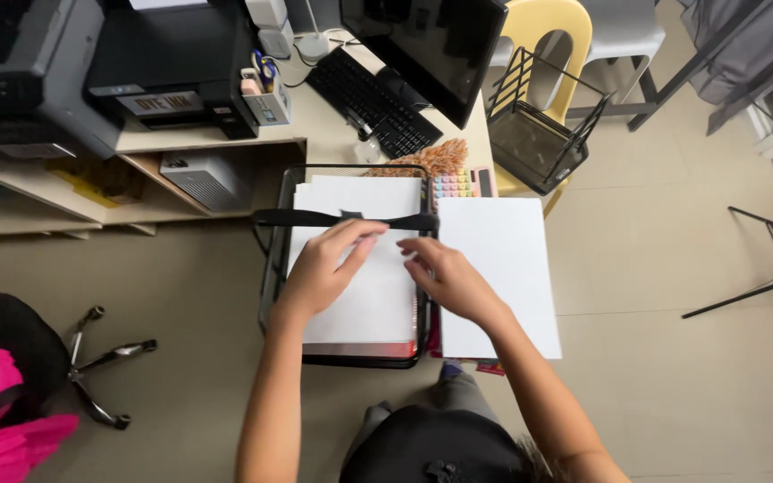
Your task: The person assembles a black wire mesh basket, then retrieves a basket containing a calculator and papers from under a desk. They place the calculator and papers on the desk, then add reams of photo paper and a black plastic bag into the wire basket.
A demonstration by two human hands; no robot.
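A black wire tray [272, 268] sits in front of me with a stack of white paper [370, 304] inside. A black handle bar [297, 218] crosses its upper part. My left hand [322, 268] rests on the paper, fingers stretched toward the bar. Fingers bent, my right hand [445, 275] presses on the tray's right edge. Beside the tray on the right lies a separate white sheet [503, 268].
A pastel calculator [463, 183] and a brown furry item [429, 159] lie past the tray. On the desk stand a keyboard [373, 103], monitor [431, 45] and black printers [172, 54]. An empty wire tray [537, 134] rests on a yellow chair. An office chair with pink cloth [2, 420] is at left.
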